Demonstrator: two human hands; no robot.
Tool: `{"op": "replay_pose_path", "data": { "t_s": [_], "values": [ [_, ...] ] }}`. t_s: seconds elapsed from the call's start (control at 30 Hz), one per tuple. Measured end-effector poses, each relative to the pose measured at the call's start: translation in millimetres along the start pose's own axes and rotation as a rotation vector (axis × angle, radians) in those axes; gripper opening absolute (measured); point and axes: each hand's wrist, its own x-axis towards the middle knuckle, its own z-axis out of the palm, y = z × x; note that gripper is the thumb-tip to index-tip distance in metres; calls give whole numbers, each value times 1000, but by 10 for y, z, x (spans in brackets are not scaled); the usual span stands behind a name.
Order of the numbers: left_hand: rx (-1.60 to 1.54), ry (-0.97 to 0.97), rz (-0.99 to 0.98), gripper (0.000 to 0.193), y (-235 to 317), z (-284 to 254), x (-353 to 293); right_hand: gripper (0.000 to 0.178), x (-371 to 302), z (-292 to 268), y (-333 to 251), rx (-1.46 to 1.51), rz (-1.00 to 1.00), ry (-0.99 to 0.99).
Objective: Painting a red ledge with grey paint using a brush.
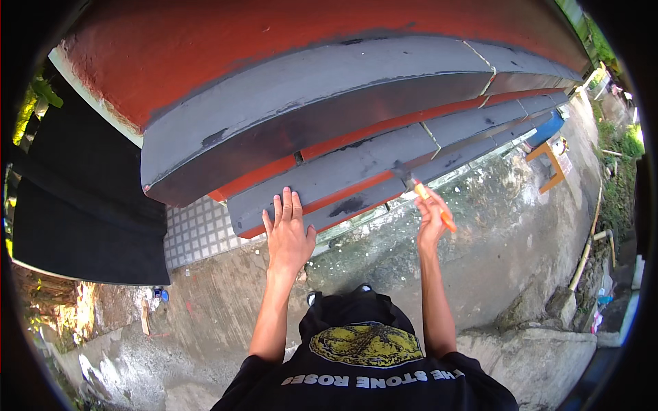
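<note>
A: Looking down from the head view, the left hand is flat against the lower grey moulding, just left of frame centre. Palm down, fingers straight and only slightly spread, holding nothing.

B: And the right hand, a little right of centre, has its fingers wrapped round the orange handle of a paintbrush.

A: How does the brush lie?

B: Long axis runs on a diagonal. The handle end sticks out toward the lower right below the hand, the dark bristle end points to the upper left. The bristles are touching the grey moulding, right by the red stripe along its lower edge.

A: That moulding is stepped: a broad grey band across the upper middle, then a darker face, then a red strip, then the narrower grey one the left hand presses on. They all sweep from the middle left up to the upper right.

B: Above them, red wall fills the top of the frame. A dark patch sits on the grey between the two hands.

A: Down below, rough concrete ground, with a panel of small pale tiles just left of the left hand.

B: Far right, an orange stool stands next to a blue container, well apart from both hands.
</note>
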Motion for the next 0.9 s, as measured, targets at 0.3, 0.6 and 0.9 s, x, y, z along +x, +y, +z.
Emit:
{"op": "replay_pose_path", "data": {
  "t_s": [0.3,0.6,0.9],
  "values": [
    [-2,52,-29,80,-49,-1,6,34,511,-233,-245,-192,-214,190],
    [-33,24,-184,80,123,13,-54,34,-25,-337,-53,-80,10,-352],
    [13,-6,-232,85,185,17,8,32,436,-417,-222,-153,-73,-24]
  ]
}}
